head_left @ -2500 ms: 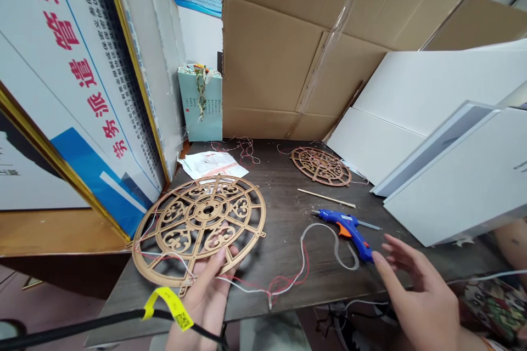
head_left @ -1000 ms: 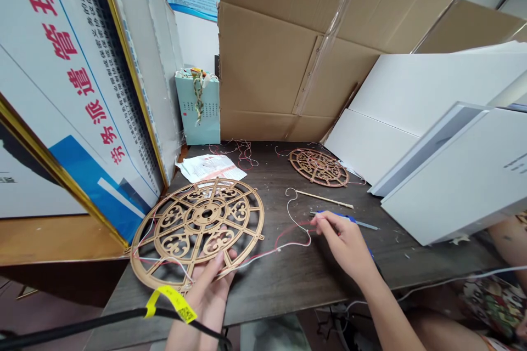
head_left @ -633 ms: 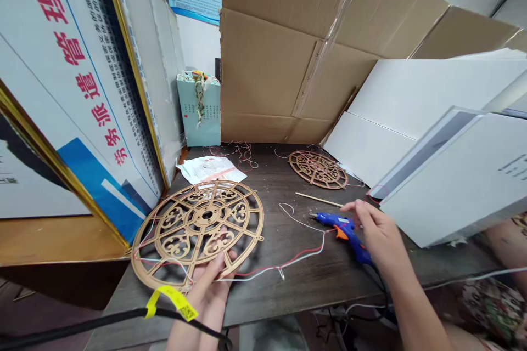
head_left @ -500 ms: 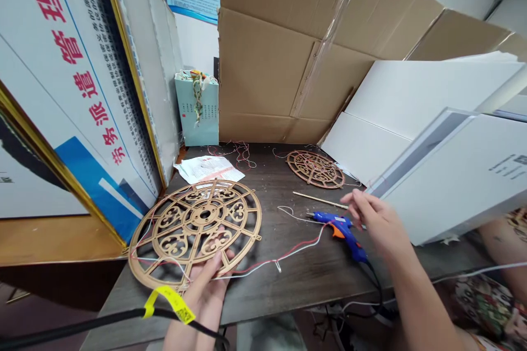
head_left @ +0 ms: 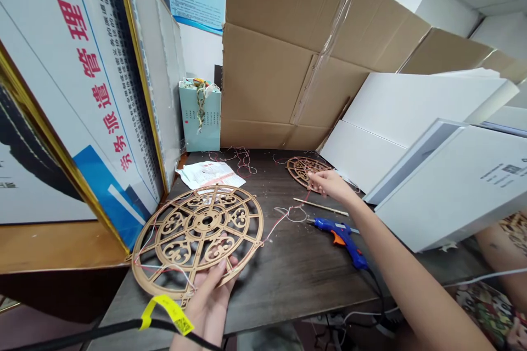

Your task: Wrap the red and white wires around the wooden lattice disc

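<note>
My left hand [head_left: 214, 290] grips the lower rim of a round wooden openwork disc [head_left: 207, 220], thumb on top, and holds it tilted above the table. Red and white wires [head_left: 284, 216] run along the disc's rim and from its right edge across the table. Farther back, my right hand [head_left: 329, 182] is pinched on the end of the red wire, in front of a second wooden disc [head_left: 297, 171]. Its fingertips partly cover that disc. Below that hand lie a thin wooden stick [head_left: 319, 206] and a blue glue gun [head_left: 343, 238] with an orange trigger.
A crumpled paper [head_left: 209, 174] and loose wire [head_left: 244, 159] lie at the back. A light-blue box [head_left: 201, 115] stands near a tall cardboard sheet [head_left: 263, 82]. White boxes [head_left: 448, 186] edge the right, printed boards [head_left: 94, 82] the left. A tagged black cable [head_left: 111, 326] crosses in front.
My right hand has moved left and away from me, from above the glue gun to near the second disc, drawing the wire along. The held disc has barely moved.
</note>
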### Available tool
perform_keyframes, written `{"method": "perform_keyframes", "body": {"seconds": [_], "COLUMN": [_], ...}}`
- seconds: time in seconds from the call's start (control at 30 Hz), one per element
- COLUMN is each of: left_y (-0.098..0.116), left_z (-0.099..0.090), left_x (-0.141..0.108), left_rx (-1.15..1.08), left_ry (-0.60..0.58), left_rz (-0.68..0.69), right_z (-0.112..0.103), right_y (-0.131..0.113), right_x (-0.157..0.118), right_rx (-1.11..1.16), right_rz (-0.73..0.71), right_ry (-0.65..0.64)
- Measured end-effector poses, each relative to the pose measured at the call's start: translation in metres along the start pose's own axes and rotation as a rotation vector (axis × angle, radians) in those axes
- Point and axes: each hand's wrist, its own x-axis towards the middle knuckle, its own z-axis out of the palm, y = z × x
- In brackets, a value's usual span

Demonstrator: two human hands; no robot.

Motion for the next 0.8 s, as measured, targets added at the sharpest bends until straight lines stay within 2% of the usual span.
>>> {"method": "perform_keyframes", "body": {"seconds": [0.13, 0.27, 0.3, 0.37, 0.43, 0.53, 0.7, 0.8], "left_y": [-0.002, 0.000, 0.001, 0.002, 0.003, 0.003, -0.003, -0.009], "left_z": [0.001, 0.007, 0.007, 0.007, 0.005, 0.002, -0.005, -0.010], "left_x": [-0.002, -0.008, -0.009, -0.009, -0.007, -0.005, -0.001, 0.004], "left_rx": [0.004, 0.016, 0.020, 0.038, 0.055, 0.050, 0.023, -0.007], "left_ry": [0.027, 0.041, 0.039, 0.031, 0.020, -0.001, -0.052, -0.071], "left_rz": [0.013, 0.038, 0.033, 0.021, 0.011, 0.010, -0.013, -0.032], "right_z": [0.020, 0.040, 0.044, 0.050, 0.054, 0.062, 0.077, 0.079], "right_y": [-0.009, -0.037, -0.044, -0.056, -0.061, -0.059, -0.043, -0.037], "right_x": [-0.031, -0.082, -0.093, -0.109, -0.115, -0.114, -0.113, -0.120], "right_rx": [-0.255, -0.276, -0.257, -0.233, -0.247, -0.272, -0.106, 0.001], "right_rz": [-0.112, -0.383, -0.502, -0.774, -0.907, -0.885, -0.942, -0.870], "right_ry": [-0.042, -0.025, -0.064, -0.222, -0.374, -0.449, -0.431, -0.415]}}
